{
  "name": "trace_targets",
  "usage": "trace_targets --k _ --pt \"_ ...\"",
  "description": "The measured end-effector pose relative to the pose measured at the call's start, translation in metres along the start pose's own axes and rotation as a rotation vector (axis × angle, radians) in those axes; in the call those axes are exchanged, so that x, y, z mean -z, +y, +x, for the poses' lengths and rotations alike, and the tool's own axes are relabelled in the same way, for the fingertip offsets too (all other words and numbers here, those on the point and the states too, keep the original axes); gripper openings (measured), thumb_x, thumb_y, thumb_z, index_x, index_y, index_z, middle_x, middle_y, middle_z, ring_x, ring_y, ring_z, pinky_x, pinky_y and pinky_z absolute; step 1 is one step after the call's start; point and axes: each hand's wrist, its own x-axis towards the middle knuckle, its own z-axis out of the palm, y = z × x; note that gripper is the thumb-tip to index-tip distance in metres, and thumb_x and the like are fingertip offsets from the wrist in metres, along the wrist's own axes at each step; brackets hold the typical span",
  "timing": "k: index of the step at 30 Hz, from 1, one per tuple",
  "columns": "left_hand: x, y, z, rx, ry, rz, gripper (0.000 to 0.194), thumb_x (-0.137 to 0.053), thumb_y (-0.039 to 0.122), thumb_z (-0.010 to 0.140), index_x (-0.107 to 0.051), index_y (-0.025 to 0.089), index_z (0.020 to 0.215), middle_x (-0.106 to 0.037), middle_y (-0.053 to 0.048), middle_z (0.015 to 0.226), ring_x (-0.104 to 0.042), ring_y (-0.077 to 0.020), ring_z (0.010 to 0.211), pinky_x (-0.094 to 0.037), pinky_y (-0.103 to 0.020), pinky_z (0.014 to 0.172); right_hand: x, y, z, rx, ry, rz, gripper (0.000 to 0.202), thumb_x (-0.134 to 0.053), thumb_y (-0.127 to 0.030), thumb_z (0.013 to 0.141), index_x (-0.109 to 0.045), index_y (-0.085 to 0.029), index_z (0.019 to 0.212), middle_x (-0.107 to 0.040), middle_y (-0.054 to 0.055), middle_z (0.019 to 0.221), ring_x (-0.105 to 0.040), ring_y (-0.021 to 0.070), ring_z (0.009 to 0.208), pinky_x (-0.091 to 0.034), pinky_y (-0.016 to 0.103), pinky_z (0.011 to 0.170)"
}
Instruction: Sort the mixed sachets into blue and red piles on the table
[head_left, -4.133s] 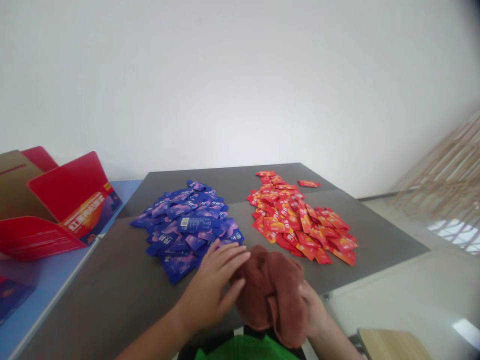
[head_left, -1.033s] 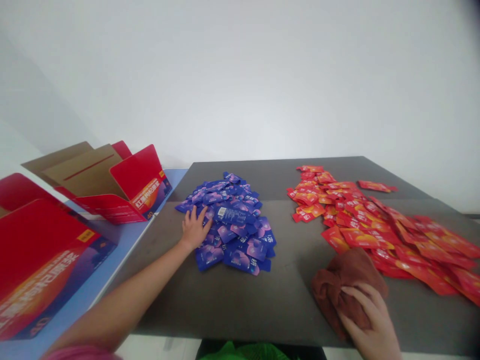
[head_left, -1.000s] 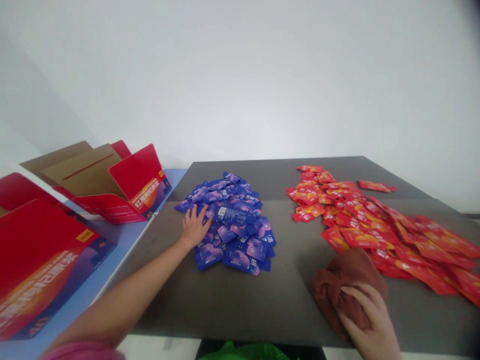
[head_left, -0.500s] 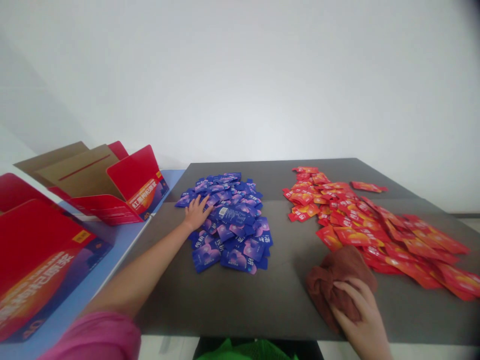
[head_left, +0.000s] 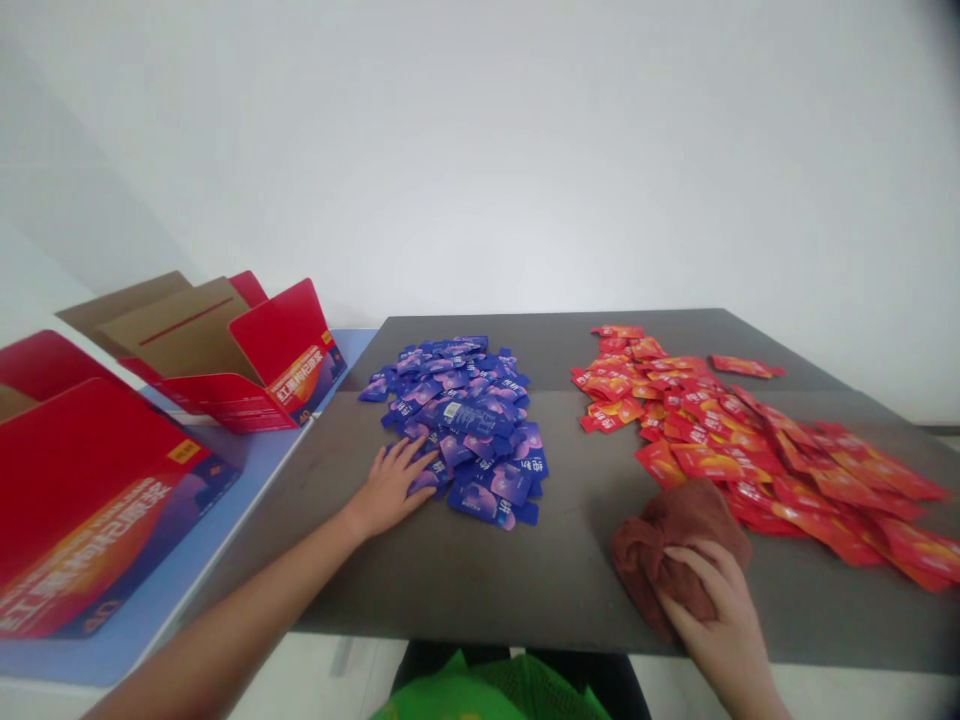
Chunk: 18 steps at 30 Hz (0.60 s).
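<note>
My left hand [head_left: 390, 488] rests with spread fingers at the near left edge of a pile of blue-purple sachets [head_left: 480, 415]. Its fingertips touch the sachets there. On the right, my right hand [head_left: 709, 595] has its fingers wrapped round a bunched brown cloth [head_left: 675, 535], which lies on the dark grey table [head_left: 555, 590]. Just beyond the cloth spreads a long heap of red-orange sachets [head_left: 712, 430], reaching toward the right edge. One red sachet [head_left: 745, 367] lies apart behind that heap.
Two red cardboard boxes stand on a blue surface [head_left: 266, 470] at the left. The farther box [head_left: 206, 390] has raised flaps; the nearer box [head_left: 82, 480] is partly cut off by the frame. A pale wall [head_left: 480, 150] rises behind the table.
My left hand has moved nearer to me, from the pile's upper left side to its lower left edge, and sachets there have shifted inward. My right hand stays on the cloth.
</note>
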Motion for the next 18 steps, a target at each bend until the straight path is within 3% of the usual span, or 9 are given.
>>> trace_targets --k 4,7,9,11,15,18 --pt "0.003 -0.032 0.013 0.019 0.003 -0.003 0.054 -0.043 0.051 0.092 -0.044 0.028 0.142 -0.038 -0.008 0.152 -0.037 -0.0291 0.137 -0.028 -0.054 0.112 -0.001 -0.002 0.001 0.005 0.018 0.001 0.022 -0.061 -0.029 0.08 -0.061 -0.025 0.102 -0.053 0.008 0.11 -0.057 0.0284 0.101 -0.049 0.044 0.082" --pt "0.009 -0.03 0.016 0.058 0.13 0.065 0.053 -0.043 0.05 0.091 -0.047 0.028 0.139 -0.041 -0.01 0.15 -0.036 -0.0314 0.137 -0.023 -0.06 0.112 -0.003 -0.006 0.003 -0.008 0.037 0.012 0.023 -0.061 -0.027 0.079 -0.06 -0.025 0.102 -0.053 0.008 0.111 -0.057 0.0277 0.102 -0.05 0.043 0.082" --pt "0.014 -0.011 0.015 0.026 0.244 0.077 0.051 -0.04 0.046 0.093 -0.047 0.026 0.139 -0.041 -0.011 0.149 -0.035 -0.03 0.138 -0.02 -0.059 0.114 -0.004 -0.01 0.005 -0.023 0.033 0.017 0.024 -0.061 -0.025 0.078 -0.06 -0.024 0.103 -0.053 0.009 0.111 -0.057 0.0278 0.103 -0.051 0.044 0.084" --pt "0.018 0.015 0.013 -0.108 0.266 0.03 0.05 -0.038 0.041 0.095 -0.044 0.025 0.141 -0.042 -0.01 0.149 -0.036 -0.0257 0.138 -0.021 -0.053 0.116 -0.004 -0.014 0.007 -0.032 0.029 0.021 0.026 -0.062 -0.023 0.077 -0.06 -0.024 0.103 -0.053 0.009 0.112 -0.056 0.028 0.105 -0.051 0.045 0.085" --pt "0.022 0.066 0.009 -0.455 0.07 -0.075 0.045 -0.041 0.033 0.095 -0.044 0.032 0.14 -0.046 -0.002 0.147 -0.039 -0.0215 0.137 -0.022 -0.05 0.117 -0.004 -0.022 0.01 -0.045 0.06 0.031 0.028 -0.062 -0.02 0.075 -0.062 -0.025 0.102 -0.055 0.009 0.112 -0.057 0.0275 0.106 -0.052 0.043 0.086" --pt "0.027 0.094 0.015 -0.543 0.049 -0.156 0.044 -0.042 0.028 0.095 -0.047 0.033 0.138 -0.046 -0.002 0.147 -0.041 -0.0211 0.136 -0.021 -0.051 0.118 -0.005 -0.025 0.011 -0.051 0.088 0.035 0.027 -0.062 -0.019 0.075 -0.063 -0.025 0.101 -0.056 0.009 0.111 -0.058 0.0267 0.105 -0.052 0.041 0.086"
